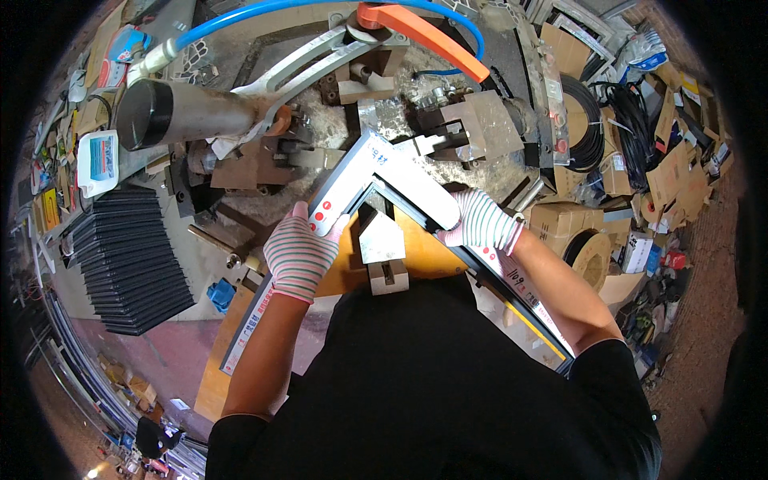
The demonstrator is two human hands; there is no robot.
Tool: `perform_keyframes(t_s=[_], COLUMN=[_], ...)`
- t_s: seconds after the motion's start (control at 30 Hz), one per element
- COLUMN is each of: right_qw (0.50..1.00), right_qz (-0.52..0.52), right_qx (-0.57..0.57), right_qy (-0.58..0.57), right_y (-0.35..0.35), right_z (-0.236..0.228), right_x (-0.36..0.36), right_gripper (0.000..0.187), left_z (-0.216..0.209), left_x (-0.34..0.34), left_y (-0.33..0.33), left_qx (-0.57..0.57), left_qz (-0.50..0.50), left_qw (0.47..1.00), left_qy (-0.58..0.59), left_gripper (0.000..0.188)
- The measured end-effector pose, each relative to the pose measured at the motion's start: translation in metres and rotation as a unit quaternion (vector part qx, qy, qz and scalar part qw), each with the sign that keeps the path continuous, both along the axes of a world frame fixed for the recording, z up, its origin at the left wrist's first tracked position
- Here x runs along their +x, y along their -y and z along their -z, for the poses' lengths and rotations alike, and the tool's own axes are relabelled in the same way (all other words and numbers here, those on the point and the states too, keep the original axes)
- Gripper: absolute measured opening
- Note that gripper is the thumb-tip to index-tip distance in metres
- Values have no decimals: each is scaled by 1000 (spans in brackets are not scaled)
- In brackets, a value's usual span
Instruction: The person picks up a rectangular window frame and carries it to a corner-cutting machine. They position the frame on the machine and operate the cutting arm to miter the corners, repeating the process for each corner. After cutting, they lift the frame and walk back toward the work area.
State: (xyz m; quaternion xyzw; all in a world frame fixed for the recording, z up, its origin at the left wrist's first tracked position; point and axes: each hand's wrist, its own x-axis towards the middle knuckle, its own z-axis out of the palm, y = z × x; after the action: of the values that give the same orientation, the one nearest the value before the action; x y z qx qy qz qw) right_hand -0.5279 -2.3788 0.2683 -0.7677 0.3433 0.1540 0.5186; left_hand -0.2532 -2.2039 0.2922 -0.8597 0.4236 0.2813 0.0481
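— What's in the hands?

— Two long metal frame bars (376,172) meeting in a right-angle corner, lying on the orange table (424,256) at the mouth of a grey press machine (448,120). The left hand (300,254) has its fingers closed round the left bar, the right hand (480,222) wraps the right bar; both wear striped gloves.

— How would it handle?

— Stiff and light, I'd judge, but long and awkward; gripping each bar near the corner looks soundest. The film-wrapped faces may be slippery.

— And around it?

— An orange-handled lever (424,32) and blue hose (240,16) above, a stack of black corner pieces (132,260) at left, cardboard boxes (672,180) and cable coils at right, a cluttered workshop
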Motion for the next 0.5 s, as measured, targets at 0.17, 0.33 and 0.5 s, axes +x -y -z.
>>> perform_keyframes(t_s=[0.17, 0.33, 0.5], right_qw=[1000, 999, 999], right_qz=[-3, -41, -47], right_qx=[-5, -14, 1], right_qy=[8, -9, -15], right_y=[0, 4, 5], right_z=[-4, -5, -5], right_x=[1, 3, 6], right_gripper=[52, 52, 53], left_z=[-3, 1, 6], left_x=[7, 7, 4], left_y=[6, 7, 2], left_qx=[50, 63, 30], left_qz=[10, 10, -1], left_qw=[998, 998, 999], left_qy=[-32, -29, -15], left_gripper=[85, 95, 93])
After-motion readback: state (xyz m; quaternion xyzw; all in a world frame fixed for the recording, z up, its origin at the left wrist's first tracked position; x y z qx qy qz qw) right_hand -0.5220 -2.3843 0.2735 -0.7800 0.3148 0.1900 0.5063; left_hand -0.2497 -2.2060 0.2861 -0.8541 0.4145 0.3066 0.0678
